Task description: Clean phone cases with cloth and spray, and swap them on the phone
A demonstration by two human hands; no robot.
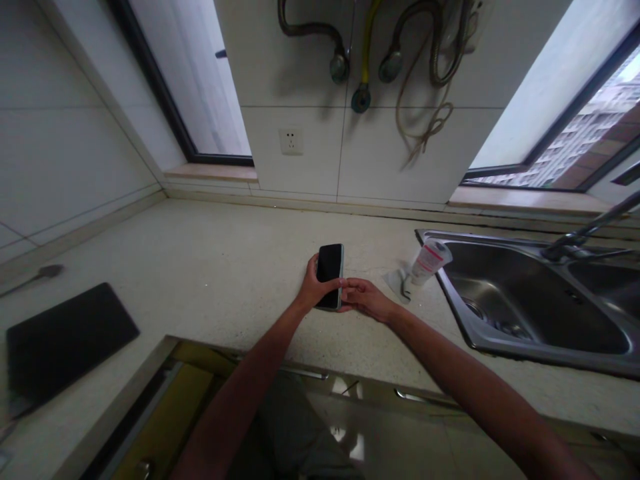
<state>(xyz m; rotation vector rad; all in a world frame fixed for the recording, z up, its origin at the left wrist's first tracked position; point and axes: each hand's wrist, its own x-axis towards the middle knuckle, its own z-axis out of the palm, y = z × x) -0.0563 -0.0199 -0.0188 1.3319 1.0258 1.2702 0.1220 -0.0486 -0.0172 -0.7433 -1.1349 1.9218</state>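
A smartphone (330, 261) with a dark screen and a pale edge is held over the counter, its screen facing up. My left hand (314, 288) wraps round its left side, with the thumb lying across the lower screen. At the phone's lower right edge, the bent fingers of my right hand (369, 299) grip it. To the right of my right hand stands a clear plastic cup (429, 261) with red markings, slightly tilted in view. Beside it lies a small clear piece of plastic (395, 280) with a dark bent object (405, 289) on it.
A steel double sink (463, 320) with a faucet (570, 243) is set into the pale counter (235, 267) on the right. At the left lie a black flat panel (70, 343) and a spoon-like utensil (49, 271). Pipes and a wall socket (291, 141) are ahead.
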